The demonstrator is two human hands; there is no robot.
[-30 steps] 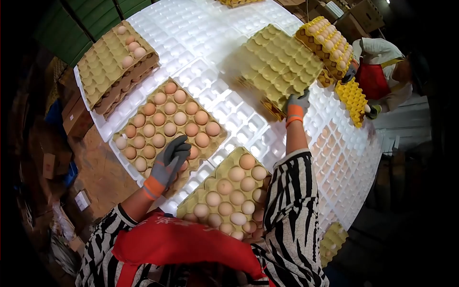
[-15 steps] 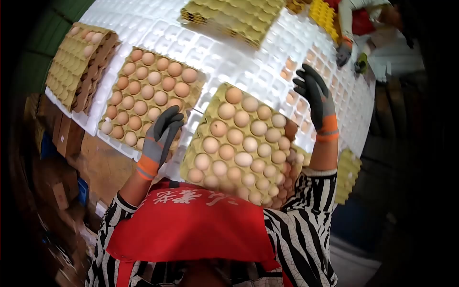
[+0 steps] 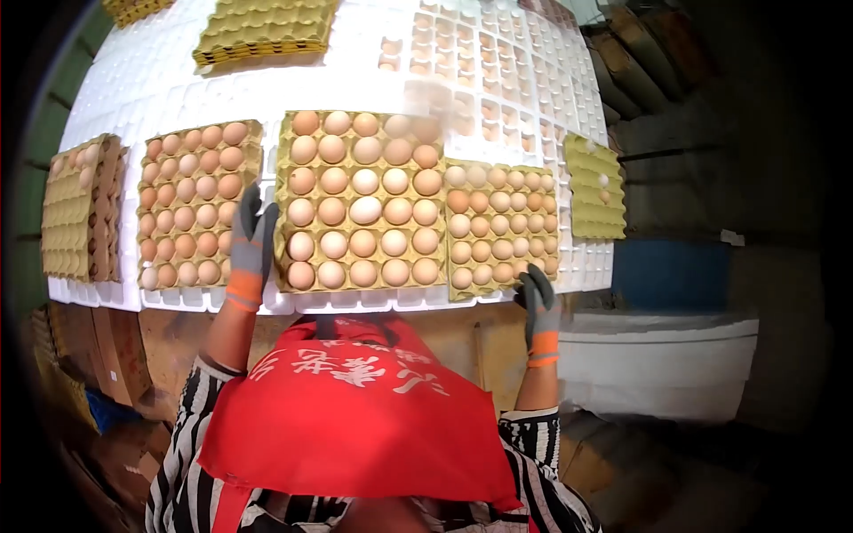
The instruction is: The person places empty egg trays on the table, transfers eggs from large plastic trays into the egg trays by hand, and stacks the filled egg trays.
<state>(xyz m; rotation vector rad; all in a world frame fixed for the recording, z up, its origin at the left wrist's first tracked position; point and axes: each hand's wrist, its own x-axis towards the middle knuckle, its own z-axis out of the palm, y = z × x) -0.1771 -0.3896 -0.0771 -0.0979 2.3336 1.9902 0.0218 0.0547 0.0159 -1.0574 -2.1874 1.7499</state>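
My left hand [image 3: 251, 244], in a grey and orange glove, is open with its fingers stretched upward. It sits in the narrow gap between the left egg tray [image 3: 258, 142] and the larger-looking middle egg tray [image 3: 283, 191], close to both. My right hand [image 3: 539, 306], gloved alike, has its slightly bent fingers apart at the near right corner of the right egg tray [image 3: 460, 286]. Its fingertips lie by the corner eggs; whether they press on an egg or the tray edge is unclear. Rows of brown eggs [image 3: 364, 210] fill all three trays.
White moulded trays [image 3: 133, 102] cover the table, some at the far right holding eggs. Stacked pulp trays stand at the back [image 3: 267, 31] and far left [image 3: 71, 218]. Another pulp tray [image 3: 595, 191] lies at the right. Cardboard boxes [image 3: 120, 351] sit below left.
My view has turned to the right and levelled. My right hand has come down from over the white trays to the right egg tray. My left hand remains between the left and middle trays.
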